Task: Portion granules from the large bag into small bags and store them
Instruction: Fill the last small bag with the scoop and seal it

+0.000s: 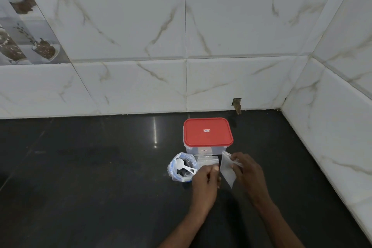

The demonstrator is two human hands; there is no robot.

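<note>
Nearest the camera, just in front of the red-lidded container (208, 134), both hands are seen over the dark counter (80, 177). A single small clear bag (228, 169) is pinched at its upper edge by the right hand (248, 173), and hangs tilted in front of the container's right corner. The left hand (205, 182) is closed on the near edge of a stack of small bags (207, 161) lying just in front of the container. To the container's front left, the large bag (180, 167) is stood open, with a white scoop (184, 165) resting inside it. Behind the container, the marble-tiled wall (181, 46) is seen.
</note>
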